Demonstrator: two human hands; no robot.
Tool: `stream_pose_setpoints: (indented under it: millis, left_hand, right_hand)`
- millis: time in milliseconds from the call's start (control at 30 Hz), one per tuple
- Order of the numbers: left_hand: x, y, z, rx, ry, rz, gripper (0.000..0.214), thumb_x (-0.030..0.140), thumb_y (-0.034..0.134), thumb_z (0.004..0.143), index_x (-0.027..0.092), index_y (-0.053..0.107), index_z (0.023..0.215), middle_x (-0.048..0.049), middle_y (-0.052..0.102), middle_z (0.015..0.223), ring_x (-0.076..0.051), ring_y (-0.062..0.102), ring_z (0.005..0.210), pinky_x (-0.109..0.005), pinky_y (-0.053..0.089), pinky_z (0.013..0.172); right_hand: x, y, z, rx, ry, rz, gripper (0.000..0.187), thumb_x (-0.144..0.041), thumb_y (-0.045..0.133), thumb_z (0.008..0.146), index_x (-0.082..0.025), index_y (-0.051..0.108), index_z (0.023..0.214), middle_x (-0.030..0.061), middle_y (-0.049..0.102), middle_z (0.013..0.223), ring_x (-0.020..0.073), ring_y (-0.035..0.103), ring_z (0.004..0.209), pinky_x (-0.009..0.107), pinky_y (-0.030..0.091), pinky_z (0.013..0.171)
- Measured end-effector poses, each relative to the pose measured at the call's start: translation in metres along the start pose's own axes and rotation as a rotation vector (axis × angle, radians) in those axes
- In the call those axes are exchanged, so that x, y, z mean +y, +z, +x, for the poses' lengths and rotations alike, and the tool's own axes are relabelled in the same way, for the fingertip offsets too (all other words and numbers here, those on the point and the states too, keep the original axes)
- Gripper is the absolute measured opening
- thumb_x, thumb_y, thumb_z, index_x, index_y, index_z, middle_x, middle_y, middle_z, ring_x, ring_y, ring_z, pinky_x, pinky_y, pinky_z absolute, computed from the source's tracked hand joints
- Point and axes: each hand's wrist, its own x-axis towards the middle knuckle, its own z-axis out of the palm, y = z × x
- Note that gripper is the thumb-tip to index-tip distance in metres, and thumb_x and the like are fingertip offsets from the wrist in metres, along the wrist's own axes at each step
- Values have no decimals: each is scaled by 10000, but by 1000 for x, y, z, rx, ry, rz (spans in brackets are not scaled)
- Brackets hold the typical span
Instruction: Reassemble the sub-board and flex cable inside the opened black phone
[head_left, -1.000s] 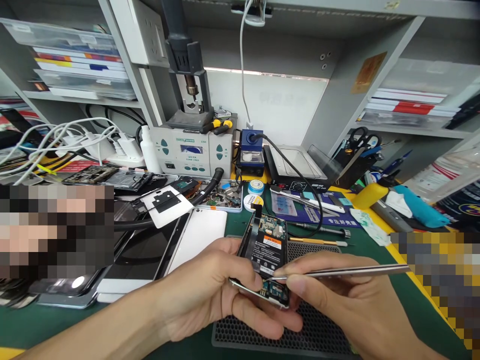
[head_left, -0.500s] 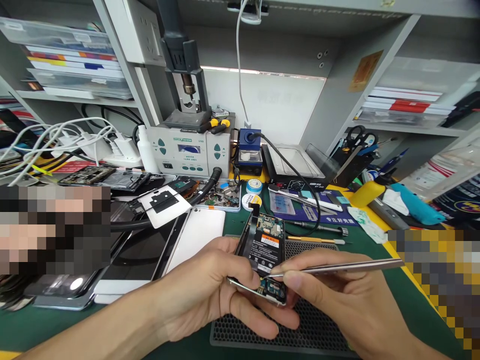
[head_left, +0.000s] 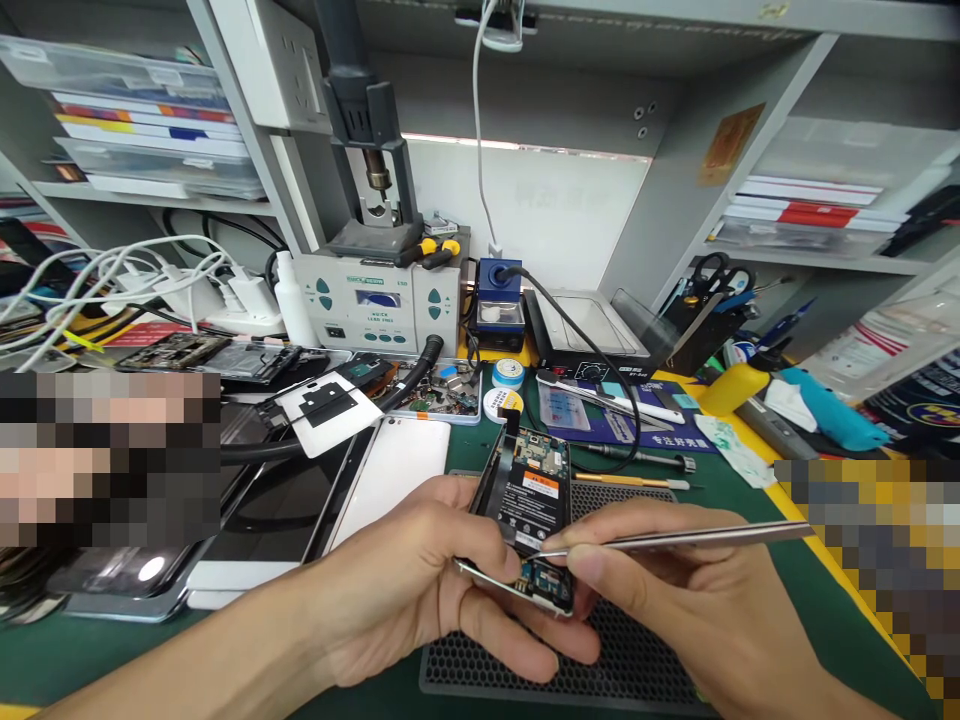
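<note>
My left hand grips an opened smartphone by its left and lower edges, thumb on the lower part of its inside. The phone's back is off, so a black battery with an orange label and green circuit boards show. A dark flex cable stands up at its top left. Pinched in my right hand is a pair of metal tweezers. Their tips touch or hover just over the board below the battery; I cannot tell which. Both hands are above a black honeycomb mat.
White and black phone parts lie at left. Behind stand a hot-air station, a tray of small parts and a soldering iron holder. A screwdriver and a yellow-handled tool lie beyond the mat.
The tweezers' tips have shifted very slightly on the lower board. Both hands keep their hold, and the phone has hardly moved.
</note>
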Motion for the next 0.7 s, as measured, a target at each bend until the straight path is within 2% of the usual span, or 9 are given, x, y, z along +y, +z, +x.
stream_pose_setpoints:
  millis: [233,700]
  left_hand:
    - [1,-1,-1,4,-8,6,331,-14,495,762,48,735,983,-174,726,898,-274,801,821,-208,640,595]
    - [0,-2,1,5,-2,7,335,-27,504,775,63,747,989,-157,745,904,-275,802,817,-204,637,548]
  right_hand:
    - [-1,-1,0,7,-3,-51,57,-276,785,861,-257,838,851,34,815,755,192,757,592,217,634,533]
    - [-3,1,1,8,-15,-47,83,-257,784,863,-314,844,871,-2,819,747,180,756,620,198,616,563]
